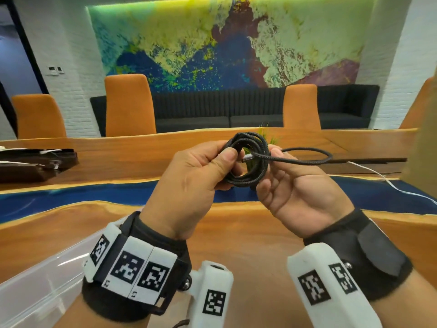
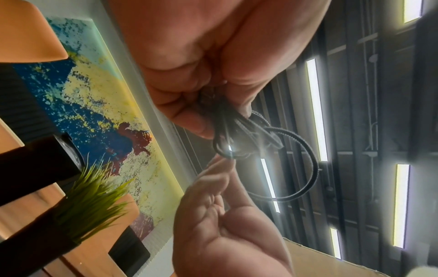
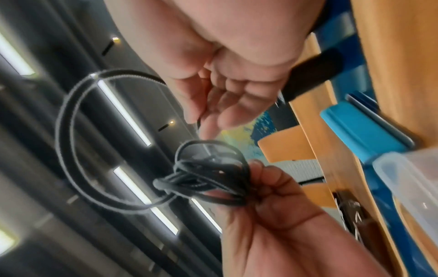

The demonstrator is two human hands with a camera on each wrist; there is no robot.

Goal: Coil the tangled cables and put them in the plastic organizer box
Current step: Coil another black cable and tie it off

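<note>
A black braided cable [image 1: 246,159] is wound into a small coil held above the wooden table [image 1: 248,233]. My left hand [image 1: 227,159] grips the coil, thumb pressed on its near side. My right hand [image 1: 274,157] pinches the free end, which sweeps right in a loose loop [image 1: 314,159]; a silver plug [image 1: 247,158] pokes through the coil. The left wrist view shows the coil [image 2: 227,127] under my left fingers and the loop [image 2: 310,168] beside it. In the right wrist view the coil [image 3: 201,178] and loop [image 3: 66,131] hang between both hands. The clear plastic organizer box [image 1: 35,285] sits at lower left.
A white cable [image 1: 378,174] trails over the blue resin strip [image 1: 94,197] at the right. Dark trays [image 1: 35,162] holding more cables lie at the far left. A small green plant [image 1: 264,129] stands behind the coil. Orange chairs [image 1: 130,105] line the far edge.
</note>
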